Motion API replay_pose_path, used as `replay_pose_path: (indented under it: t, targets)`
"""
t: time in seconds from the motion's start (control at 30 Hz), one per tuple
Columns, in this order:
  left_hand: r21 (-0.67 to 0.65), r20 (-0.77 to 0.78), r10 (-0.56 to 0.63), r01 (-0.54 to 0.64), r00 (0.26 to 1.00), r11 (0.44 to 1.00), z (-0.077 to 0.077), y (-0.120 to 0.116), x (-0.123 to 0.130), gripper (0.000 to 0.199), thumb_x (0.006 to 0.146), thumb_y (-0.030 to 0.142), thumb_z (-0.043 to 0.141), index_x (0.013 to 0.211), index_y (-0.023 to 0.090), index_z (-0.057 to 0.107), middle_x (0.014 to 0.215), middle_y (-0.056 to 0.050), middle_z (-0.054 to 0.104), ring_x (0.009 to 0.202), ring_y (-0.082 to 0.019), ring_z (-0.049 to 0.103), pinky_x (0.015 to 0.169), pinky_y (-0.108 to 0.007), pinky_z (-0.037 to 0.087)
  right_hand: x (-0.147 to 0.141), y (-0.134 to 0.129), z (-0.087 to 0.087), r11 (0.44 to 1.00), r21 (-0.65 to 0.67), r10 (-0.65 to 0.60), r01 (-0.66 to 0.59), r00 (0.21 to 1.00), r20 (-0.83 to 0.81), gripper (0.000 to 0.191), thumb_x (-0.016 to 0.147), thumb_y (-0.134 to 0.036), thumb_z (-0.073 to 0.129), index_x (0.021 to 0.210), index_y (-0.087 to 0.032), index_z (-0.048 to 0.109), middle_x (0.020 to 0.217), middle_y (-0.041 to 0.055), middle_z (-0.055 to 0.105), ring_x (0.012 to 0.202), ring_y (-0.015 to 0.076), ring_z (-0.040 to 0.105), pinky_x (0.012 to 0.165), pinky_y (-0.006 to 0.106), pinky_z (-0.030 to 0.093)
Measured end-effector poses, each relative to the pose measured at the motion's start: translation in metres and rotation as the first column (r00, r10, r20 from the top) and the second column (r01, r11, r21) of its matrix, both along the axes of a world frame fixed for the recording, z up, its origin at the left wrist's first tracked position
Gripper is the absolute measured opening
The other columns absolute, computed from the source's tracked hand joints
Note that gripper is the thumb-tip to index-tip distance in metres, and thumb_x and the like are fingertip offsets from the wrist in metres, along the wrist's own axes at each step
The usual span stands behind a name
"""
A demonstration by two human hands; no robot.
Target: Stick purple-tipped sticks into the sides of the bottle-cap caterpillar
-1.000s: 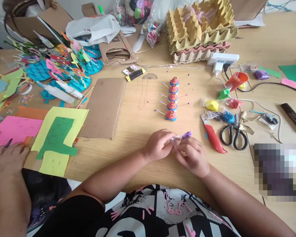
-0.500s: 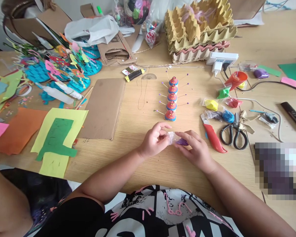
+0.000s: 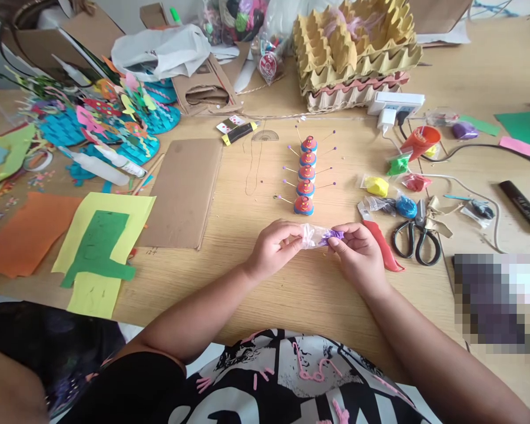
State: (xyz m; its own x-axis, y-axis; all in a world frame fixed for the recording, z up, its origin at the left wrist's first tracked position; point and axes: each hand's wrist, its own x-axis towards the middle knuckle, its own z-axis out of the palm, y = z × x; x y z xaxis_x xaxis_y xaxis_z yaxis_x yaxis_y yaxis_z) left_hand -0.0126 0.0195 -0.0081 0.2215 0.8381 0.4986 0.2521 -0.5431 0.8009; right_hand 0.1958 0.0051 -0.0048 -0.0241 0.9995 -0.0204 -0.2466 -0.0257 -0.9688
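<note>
- Head view: left hand (image 3: pixel 274 247) & right hand (image 3: pixel 357 253) both pinch a clear bag of purple clay (image 3: pixel 322 237), one end each, held just above the table (image 3: pixel 291 288).
- Bag sits just in front of the bottle-cap caterpillar (image 3: pixel 305 176).
- Red box cutter (image 3: pixel 380 241) & scissors (image 3: pixel 413 232) to the caterpillar's right.
- Cardboard sheet (image 3: pixel 183 191) to its left.

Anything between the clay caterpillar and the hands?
Head view: bare table between the caterpillar and the bag of purple clay that both hands hold.
</note>
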Motion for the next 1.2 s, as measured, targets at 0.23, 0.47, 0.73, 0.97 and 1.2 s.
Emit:
replay_pose_path:
  t: [0.23, 0.47, 0.73, 0.97, 1.2]
  targets:
    - [-0.103, -0.029, -0.179, 0.175, 0.983, 0.979, -0.002, 0.004, -0.002, 0.015, 0.093, 0.021, 0.071, 0.104, 0.023, 0.081, 0.099, -0.007, 0.078, 0.095, -0.017, 0.072, 0.087, -0.031, 0.058, -0.001, -0.003, 0.004, 0.998, 0.025, 0.063, -0.063, 0.998, -0.013, 0.023, 0.079, -0.030, 0.088, 0.088, -0.022, 0.068, 0.079, -0.0016, 0.072, 0.063, 0.0092, 0.067, 0.061, 0.022, 0.058]
    - [-0.111, -0.041, -0.133, 0.128, 0.990, 0.986, 0.003, 0.000, -0.003, 0.015, 0.087, 0.036, 0.079, 0.086, 0.021, 0.082, 0.081, -0.004, 0.076, 0.080, -0.016, 0.068, 0.077, -0.030, 0.053, -0.002, -0.007, 0.010, 0.983, 0.130, 0.111, -0.131, 0.982, 0.151, 0.025, 0.081, -0.037, 0.085, 0.082, -0.020, 0.066, 0.078, 0.0018, 0.070, 0.065, 0.0128, 0.067, 0.059, 0.027, 0.057]
    - [-0.044, -0.102, -0.180, 0.176, 0.978, 0.983, 0.003, -0.002, 0.003, 0.019, 0.087, 0.038, 0.079, 0.093, 0.020, 0.081, 0.083, -0.006, 0.075, 0.080, -0.016, 0.068, 0.077, -0.031, 0.054, 0.002, -0.009, 0.008, 0.927, 0.336, 0.019, -0.168, 0.914, 0.405, 0.020, 0.090, -0.030, 0.077, 0.078, -0.022, 0.063, 0.073, 0.0017, 0.067, 0.065, 0.0137, 0.063, 0.059, 0.029, 0.050]
    - [-0.085, -0.075, -0.124, 0.117, 0.989, 0.989, 0.007, -0.004, 0.006, 0.017, 0.088, 0.034, 0.078, 0.090, 0.017, 0.080, 0.081, -0.007, 0.075, 0.077, -0.015, 0.069, 0.072, -0.028, 0.054, 0.001, -0.010, 0.002, 0.904, 0.374, 0.005, -0.206, 0.881, 0.473, 0.012, 0.095, -0.032, 0.071, 0.092, -0.023, 0.064, 0.085, 0.0041, 0.068, 0.079, 0.0170, 0.065, 0.072, 0.033, 0.054]
    - [0.058, -0.166, -0.102, 0.113, 0.981, 0.992, 0.008, -0.002, 0.002, 0.015, 0.088, 0.031, 0.077, 0.083, 0.018, 0.076, 0.076, -0.005, 0.072, 0.071, -0.015, 0.062, 0.070, -0.029, 0.049, 0.001, -0.011, 0.000, 0.919, 0.301, 0.075, -0.256, 0.861, 0.503, 0.014, 0.097, -0.036, 0.069, 0.098, -0.023, 0.063, 0.088, 0.0040, 0.070, 0.078, 0.0153, 0.066, 0.071, 0.030, 0.056]
